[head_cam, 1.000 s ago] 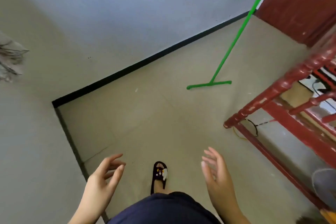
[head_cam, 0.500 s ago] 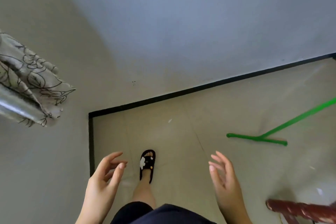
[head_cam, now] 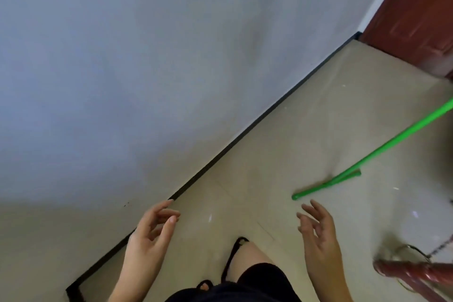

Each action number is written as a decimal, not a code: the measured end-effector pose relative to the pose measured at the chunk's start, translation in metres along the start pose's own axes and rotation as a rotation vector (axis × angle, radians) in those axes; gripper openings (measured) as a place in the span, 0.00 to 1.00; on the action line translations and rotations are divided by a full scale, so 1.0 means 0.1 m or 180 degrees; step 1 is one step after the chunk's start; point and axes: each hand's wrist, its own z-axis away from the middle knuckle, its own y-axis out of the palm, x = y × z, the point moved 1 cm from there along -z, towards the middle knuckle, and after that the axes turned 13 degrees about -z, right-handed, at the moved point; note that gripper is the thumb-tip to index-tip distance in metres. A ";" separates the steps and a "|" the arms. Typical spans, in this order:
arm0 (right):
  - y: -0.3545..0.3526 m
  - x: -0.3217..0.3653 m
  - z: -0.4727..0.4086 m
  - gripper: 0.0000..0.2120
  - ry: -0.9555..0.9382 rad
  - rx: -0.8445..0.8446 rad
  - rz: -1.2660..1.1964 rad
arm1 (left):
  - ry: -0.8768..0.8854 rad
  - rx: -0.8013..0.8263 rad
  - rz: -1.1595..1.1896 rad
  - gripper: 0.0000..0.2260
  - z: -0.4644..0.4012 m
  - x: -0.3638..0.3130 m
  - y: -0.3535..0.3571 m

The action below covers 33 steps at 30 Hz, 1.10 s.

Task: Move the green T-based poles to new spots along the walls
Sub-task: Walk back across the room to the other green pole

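Note:
One green T-based pole stands on the beige floor at the right, its crossbar foot flat on the tiles and its shaft rising up and out of the right edge. My right hand hovers just below and left of the foot's near end, fingers apart, holding nothing. My left hand is raised at the lower centre-left, fingers loosely spread and empty, over the black skirting.
A pale wall with a black skirting strip runs diagonally across the view. A dark red door fills the top right. A red turned-wood post juts in at the bottom right. My sandalled foot steps on the tiles.
The view has swung, so the wall runs diagonally and the red door has come into sight. The pole's foot now lies closer to my right hand. Both hands stay empty.

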 end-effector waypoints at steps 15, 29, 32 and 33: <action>-0.17 0.35 -2.81 0.17 -0.0112 -0.1404 -0.0282 | 0.0894 0.0982 -0.0206 0.17 -3.25 -1.62 1.37; -0.69 0.46 -4.75 0.16 -0.0148 -0.3498 -0.0444 | 0.1931 0.2668 -0.0262 0.11 -5.73 -3.64 3.67; -0.92 0.51 -4.86 0.17 -0.0151 -0.4052 -0.0368 | 0.2247 0.3306 -0.0307 0.09 -5.76 -3.97 4.29; -1.01 0.53 -4.89 0.18 -0.0142 -0.4237 -0.0325 | 0.2331 0.3469 -0.0287 0.09 -5.74 -4.08 4.50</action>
